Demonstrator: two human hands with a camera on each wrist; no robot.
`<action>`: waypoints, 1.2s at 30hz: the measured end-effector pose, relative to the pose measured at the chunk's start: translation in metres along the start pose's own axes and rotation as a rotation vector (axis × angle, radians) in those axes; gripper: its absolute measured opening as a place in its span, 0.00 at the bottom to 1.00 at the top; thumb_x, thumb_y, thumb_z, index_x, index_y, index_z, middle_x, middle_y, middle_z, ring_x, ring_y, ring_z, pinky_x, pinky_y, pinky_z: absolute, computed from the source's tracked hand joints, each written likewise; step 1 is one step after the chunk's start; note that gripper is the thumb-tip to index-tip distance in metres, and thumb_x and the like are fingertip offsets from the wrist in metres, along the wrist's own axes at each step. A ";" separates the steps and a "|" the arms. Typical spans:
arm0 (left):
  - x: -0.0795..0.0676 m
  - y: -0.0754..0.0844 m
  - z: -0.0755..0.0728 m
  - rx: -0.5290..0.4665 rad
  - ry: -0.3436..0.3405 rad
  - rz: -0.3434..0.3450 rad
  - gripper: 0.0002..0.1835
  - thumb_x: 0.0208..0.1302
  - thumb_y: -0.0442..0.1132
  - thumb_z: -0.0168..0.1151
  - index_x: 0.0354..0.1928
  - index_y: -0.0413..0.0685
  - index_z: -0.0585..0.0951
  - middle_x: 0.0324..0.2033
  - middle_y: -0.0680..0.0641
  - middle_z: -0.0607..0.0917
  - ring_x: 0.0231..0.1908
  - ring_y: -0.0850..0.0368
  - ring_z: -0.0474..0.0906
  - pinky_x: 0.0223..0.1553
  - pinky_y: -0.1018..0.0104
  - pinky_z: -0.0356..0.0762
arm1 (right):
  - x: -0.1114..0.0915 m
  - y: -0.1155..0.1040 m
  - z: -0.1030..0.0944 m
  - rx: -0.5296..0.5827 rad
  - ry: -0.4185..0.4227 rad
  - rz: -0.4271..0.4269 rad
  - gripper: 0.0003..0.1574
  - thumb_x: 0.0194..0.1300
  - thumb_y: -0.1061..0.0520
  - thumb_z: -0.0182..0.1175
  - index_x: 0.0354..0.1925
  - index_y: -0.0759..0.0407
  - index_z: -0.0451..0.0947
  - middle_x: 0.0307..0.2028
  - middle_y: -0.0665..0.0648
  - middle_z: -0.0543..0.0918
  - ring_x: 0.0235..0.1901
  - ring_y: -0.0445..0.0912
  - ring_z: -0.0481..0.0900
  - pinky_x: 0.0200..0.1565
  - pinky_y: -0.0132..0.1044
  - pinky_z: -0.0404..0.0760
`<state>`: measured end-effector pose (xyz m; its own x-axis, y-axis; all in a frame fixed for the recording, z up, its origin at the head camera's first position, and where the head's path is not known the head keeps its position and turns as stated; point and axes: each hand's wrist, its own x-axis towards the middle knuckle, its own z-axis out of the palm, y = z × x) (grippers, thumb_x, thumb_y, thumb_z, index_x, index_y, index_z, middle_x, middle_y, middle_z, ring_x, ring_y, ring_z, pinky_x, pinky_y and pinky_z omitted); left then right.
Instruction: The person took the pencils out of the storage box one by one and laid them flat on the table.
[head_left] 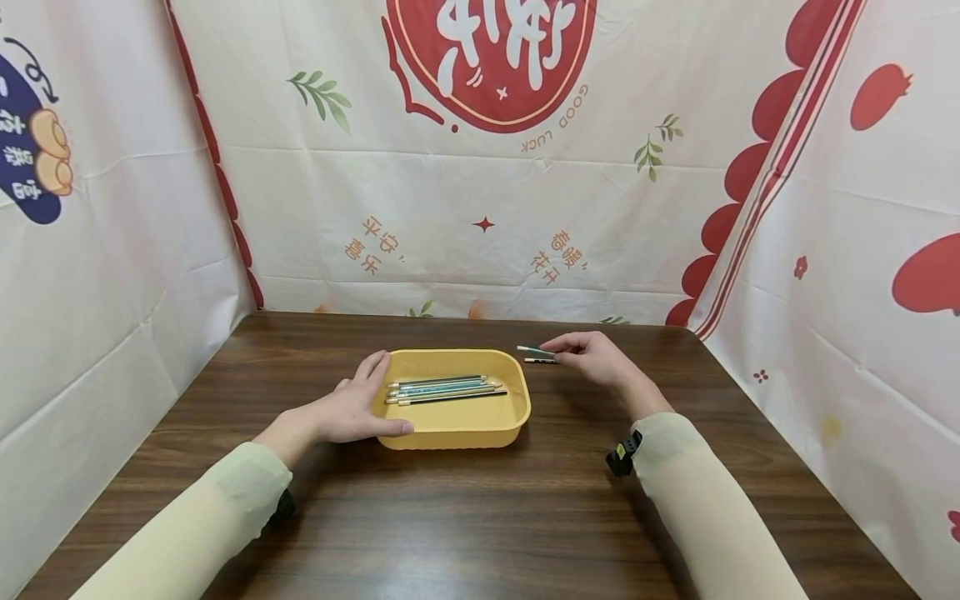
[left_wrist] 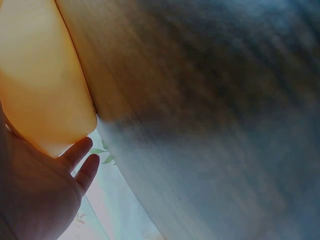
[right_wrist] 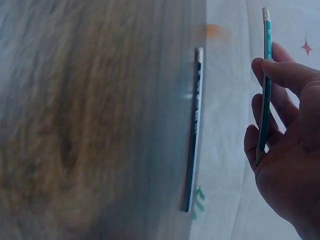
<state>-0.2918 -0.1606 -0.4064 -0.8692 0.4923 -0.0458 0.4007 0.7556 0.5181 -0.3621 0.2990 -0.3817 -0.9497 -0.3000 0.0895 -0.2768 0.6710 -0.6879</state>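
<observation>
My left hand rests against the left end of a yellow plastic basket, thumb along the front rim and fingers straight at the far-left corner. In the left wrist view two of its fingers extend past the corner of the basket. Several pencils lie side by side inside, pointing left to right. To the right of the basket, my right hand pinches a green pencil with a white eraser end, lifted above the table. Beneath it a dark pencil lies on the tabletop.
The dark wood-grain table holds everything. A printed white cloth hangs behind its far edge, with similar cloth on the left and right sides. A black wrist camera sits at the right cuff.
</observation>
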 end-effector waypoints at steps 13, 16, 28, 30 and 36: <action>-0.001 0.001 0.001 -0.005 -0.002 -0.004 0.74 0.66 0.75 0.69 0.89 0.38 0.35 0.89 0.36 0.34 0.85 0.26 0.51 0.81 0.24 0.45 | -0.001 0.033 0.002 -0.124 -0.074 0.014 0.16 0.78 0.60 0.64 0.59 0.55 0.92 0.56 0.60 0.92 0.51 0.49 0.80 0.55 0.42 0.79; -0.001 0.001 0.001 -0.007 -0.001 -0.005 0.74 0.66 0.75 0.69 0.89 0.37 0.35 0.89 0.36 0.34 0.84 0.25 0.51 0.81 0.24 0.46 | -0.002 0.036 0.004 -0.142 -0.080 0.025 0.16 0.78 0.61 0.64 0.58 0.55 0.92 0.56 0.59 0.92 0.53 0.49 0.81 0.57 0.43 0.78; -0.002 0.001 0.000 -0.011 -0.002 -0.013 0.74 0.65 0.75 0.69 0.89 0.40 0.35 0.89 0.38 0.34 0.83 0.21 0.50 0.80 0.24 0.53 | 0.004 0.040 0.006 -0.179 -0.090 0.066 0.17 0.75 0.65 0.63 0.56 0.58 0.93 0.52 0.58 0.94 0.58 0.54 0.83 0.65 0.54 0.79; -0.002 0.001 0.000 -0.009 -0.002 -0.015 0.74 0.65 0.76 0.69 0.89 0.40 0.35 0.89 0.37 0.35 0.83 0.21 0.50 0.80 0.24 0.52 | 0.006 0.039 0.008 -0.186 -0.079 0.072 0.17 0.76 0.65 0.63 0.55 0.58 0.93 0.52 0.59 0.94 0.59 0.55 0.84 0.66 0.56 0.79; -0.002 0.001 0.000 -0.005 -0.001 -0.022 0.74 0.65 0.76 0.69 0.89 0.40 0.36 0.89 0.38 0.35 0.82 0.20 0.51 0.79 0.24 0.53 | 0.010 0.037 0.011 -0.196 -0.051 0.102 0.17 0.76 0.66 0.62 0.55 0.58 0.93 0.54 0.62 0.93 0.61 0.58 0.84 0.66 0.58 0.80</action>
<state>-0.2896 -0.1604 -0.4058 -0.8777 0.4757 -0.0585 0.3795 0.7642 0.5215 -0.3798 0.3133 -0.4144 -0.9669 -0.2548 -0.0133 -0.2078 0.8167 -0.5383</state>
